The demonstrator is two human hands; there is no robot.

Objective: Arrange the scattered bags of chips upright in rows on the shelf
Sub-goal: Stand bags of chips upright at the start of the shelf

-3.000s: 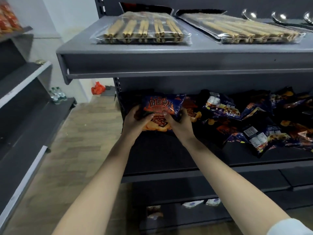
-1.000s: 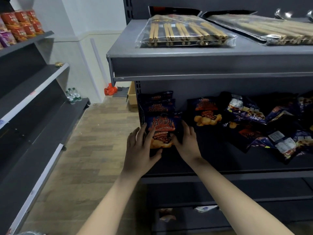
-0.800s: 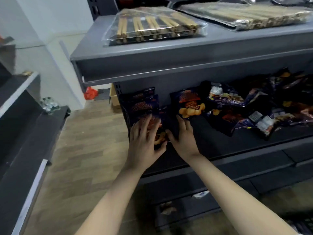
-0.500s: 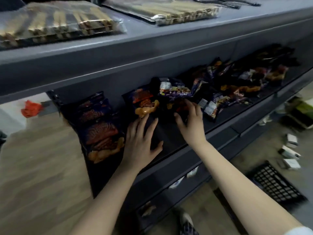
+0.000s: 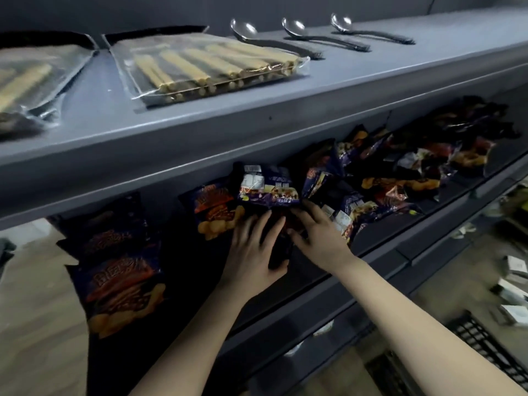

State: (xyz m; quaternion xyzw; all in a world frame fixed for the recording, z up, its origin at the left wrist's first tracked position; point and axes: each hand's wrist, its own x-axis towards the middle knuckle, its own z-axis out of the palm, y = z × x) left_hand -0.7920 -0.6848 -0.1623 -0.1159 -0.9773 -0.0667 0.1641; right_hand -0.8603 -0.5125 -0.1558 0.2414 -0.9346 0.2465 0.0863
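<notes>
A row of three dark chip bags [image 5: 123, 290] stands upright at the left end of the grey shelf [image 5: 317, 291]. One more upright bag [image 5: 217, 210] stands to their right. Further right, several bags lie scattered in a pile [image 5: 400, 178]; one of them [image 5: 268, 187] shows its label side. My left hand [image 5: 253, 252] and my right hand [image 5: 318, 234] meet at the near edge of the pile. Both close on a dark chip bag [image 5: 281, 241] between them; my left thumb curls under its lower edge. My hands hide most of that bag.
The shelf above holds clear packs of stick biscuits [image 5: 211, 67] and three spoons [image 5: 297, 30]. A black crate [image 5: 485, 347] and small boxes [image 5: 514, 281] lie on the floor at the right. Lower shelves sit below.
My left hand left the upright row and moved right, joining my right hand on a bag at the pile's edge. The view swung right and closer.
</notes>
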